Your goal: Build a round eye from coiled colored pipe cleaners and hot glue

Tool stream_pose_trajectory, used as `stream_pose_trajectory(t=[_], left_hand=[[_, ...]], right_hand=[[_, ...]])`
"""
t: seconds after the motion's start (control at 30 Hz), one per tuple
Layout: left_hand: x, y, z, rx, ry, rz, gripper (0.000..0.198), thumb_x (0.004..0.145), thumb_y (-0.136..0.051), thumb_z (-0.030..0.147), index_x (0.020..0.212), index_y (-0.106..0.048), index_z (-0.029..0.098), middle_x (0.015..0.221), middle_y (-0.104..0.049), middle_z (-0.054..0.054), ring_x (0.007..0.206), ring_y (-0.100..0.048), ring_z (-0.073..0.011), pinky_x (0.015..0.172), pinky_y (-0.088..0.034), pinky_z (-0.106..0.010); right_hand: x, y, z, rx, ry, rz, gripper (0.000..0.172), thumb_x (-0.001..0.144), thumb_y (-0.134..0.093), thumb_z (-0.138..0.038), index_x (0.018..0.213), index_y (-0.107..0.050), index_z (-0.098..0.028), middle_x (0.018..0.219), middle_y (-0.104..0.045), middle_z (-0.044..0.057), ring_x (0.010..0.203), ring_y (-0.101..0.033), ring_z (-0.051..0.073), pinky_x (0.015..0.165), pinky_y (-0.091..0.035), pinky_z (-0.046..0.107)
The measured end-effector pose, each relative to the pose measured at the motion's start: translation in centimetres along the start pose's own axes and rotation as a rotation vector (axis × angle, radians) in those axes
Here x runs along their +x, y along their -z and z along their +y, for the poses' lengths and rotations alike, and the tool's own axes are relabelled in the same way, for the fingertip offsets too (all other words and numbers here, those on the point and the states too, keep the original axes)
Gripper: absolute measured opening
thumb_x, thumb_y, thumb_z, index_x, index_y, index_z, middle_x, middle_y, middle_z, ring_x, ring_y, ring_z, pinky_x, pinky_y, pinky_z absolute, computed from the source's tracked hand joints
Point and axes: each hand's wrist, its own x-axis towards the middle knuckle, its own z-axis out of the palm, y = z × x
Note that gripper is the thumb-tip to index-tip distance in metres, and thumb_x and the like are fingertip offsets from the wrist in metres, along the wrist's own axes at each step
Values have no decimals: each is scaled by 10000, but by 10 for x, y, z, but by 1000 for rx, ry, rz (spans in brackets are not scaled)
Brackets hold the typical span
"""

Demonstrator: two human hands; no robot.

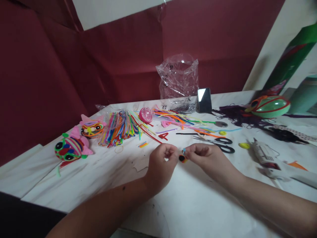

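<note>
Above the middle of the white table, my right hand pinches a small orange and yellow piece with a black round spot. A bit of light blue shows at its fingertips. My left hand is closed in a pinch just left of that piece; whatever lies between its fingertips is too small to make out. Beyond my hands lie scissors with black handles and a bent red pipe cleaner. Several short cut pipe cleaner pieces lie to the left.
Two decorated fish figures sit at the left, beside a bag of colourful pipe cleaners. A pink clear ball, a plastic bag and a phone are at the back. A glue gun and a green balloon-like shape are right.
</note>
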Motion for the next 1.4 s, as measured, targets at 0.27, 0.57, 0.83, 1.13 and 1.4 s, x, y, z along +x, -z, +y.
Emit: stream_pose_trajectory(t=[0.27, 0.57, 0.83, 1.13, 1.4], left_hand=[[10, 3, -3, -323, 247, -222, 188, 714, -582, 306, 762, -642, 134, 620, -548, 20, 608, -461, -98, 605, -359, -221], [6, 4, -1, -416, 303, -359, 143, 635, -621, 268, 681, -601, 134, 570, -515, 33, 551, -404, -81, 547, -294, -217], [9, 3, -1, -342, 293, -260, 117, 628, -583, 261, 645, -577, 146, 550, -483, 43, 526, -369, -76, 515, -269, -215], [8, -1, 0, -318, 252, -199, 193, 661, -566, 276, 802, -588, 147, 620, -506, 32, 562, -430, -87, 543, -340, -214], [18, -4, -16, -315, 232, -93, 288, 704, -567, 273, 956, -561, 134, 737, -539, 10, 651, -482, -96, 614, -391, -218]], right_hand=[[4, 12, 12, 551, -206, -218, 196, 579, -805, -358, 649, -703, -207, 600, -635, -28, 593, -527, 96, 618, -409, 240], [0, 12, 11, 526, -231, -290, 221, 552, -817, -372, 679, -718, -222, 661, -689, 3, 689, -600, 151, 743, -457, 313], [-1, 9, 9, 382, -167, -123, 311, 557, -788, -434, 736, -694, -198, 676, -660, 9, 641, -559, 135, 632, -432, 277], [-4, 9, 13, 158, -115, -59, 270, 630, -679, -452, 625, -593, -196, 594, -549, -16, 568, -453, 116, 513, -350, 251], [14, 38, 7, -169, -237, -199, 196, 550, -662, -372, 528, -577, -197, 472, -498, -49, 464, -374, 86, 462, -285, 241]])
